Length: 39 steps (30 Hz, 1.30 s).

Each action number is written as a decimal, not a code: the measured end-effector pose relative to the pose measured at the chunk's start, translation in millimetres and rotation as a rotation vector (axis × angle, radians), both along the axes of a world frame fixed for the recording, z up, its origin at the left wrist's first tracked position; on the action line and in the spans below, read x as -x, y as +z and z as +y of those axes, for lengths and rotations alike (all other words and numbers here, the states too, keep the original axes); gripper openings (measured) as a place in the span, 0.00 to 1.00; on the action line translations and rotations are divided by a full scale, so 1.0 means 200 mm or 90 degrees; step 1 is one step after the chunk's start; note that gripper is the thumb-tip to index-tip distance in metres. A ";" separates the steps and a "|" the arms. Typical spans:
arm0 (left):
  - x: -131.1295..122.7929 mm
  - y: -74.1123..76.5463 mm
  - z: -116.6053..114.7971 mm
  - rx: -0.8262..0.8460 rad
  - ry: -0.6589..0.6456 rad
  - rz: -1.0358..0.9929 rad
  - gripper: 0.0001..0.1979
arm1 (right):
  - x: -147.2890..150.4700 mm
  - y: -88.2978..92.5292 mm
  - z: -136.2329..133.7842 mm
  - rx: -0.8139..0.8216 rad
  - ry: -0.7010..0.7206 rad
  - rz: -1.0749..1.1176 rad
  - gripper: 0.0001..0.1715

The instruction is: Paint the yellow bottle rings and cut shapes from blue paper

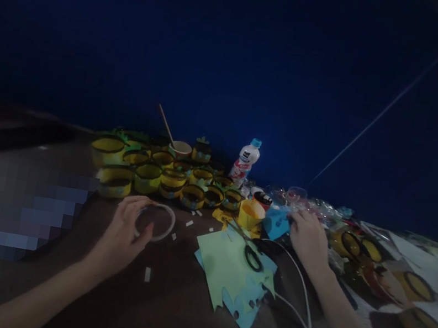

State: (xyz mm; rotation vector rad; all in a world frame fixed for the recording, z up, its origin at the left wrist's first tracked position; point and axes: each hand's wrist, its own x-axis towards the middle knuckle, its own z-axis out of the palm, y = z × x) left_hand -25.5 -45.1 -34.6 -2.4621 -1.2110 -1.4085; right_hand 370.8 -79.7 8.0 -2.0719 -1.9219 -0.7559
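My left hand (pixel 126 232) is closed around one side of a pale round ring (pixel 172 223); whether it is a tape roll or the rim of a clear cup I cannot tell. Over on the right, my right hand (pixel 310 236) has its fingers bent at the edge of a bright blue piece of paper (pixel 276 224), which it appears to pinch. Just left of that paper stands a yellow cup (pixel 251 214). Between my hands lie sheets of light green paper (pixel 223 260) and blue paper (pixel 246 317) with cut edges. Scissors with black handles (pixel 253 259) rest on the green sheet.
Several yellow and green containers (pixel 149 177) with dark rims crowd the back left. Behind them are a bowl (pixel 180 149) with a stick and a bottle (pixel 246 160) with a blue cap. A white cable (pixel 307 313) crosses near my right arm. Clear plastic pieces (pixel 321 208) lie behind.
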 end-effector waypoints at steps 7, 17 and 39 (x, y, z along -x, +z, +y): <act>0.01 -0.01 0.01 0.020 0.002 -0.013 0.19 | 0.00 0.24 -0.02 -0.223 0.000 -0.035 0.13; -0.08 0.17 -0.05 0.499 -0.187 -0.218 0.15 | 0.53 0.45 -0.14 -0.444 0.308 0.252 0.14; -0.13 0.35 0.19 0.714 -0.182 -0.436 0.22 | 0.27 -0.17 -0.18 0.200 0.128 0.241 0.16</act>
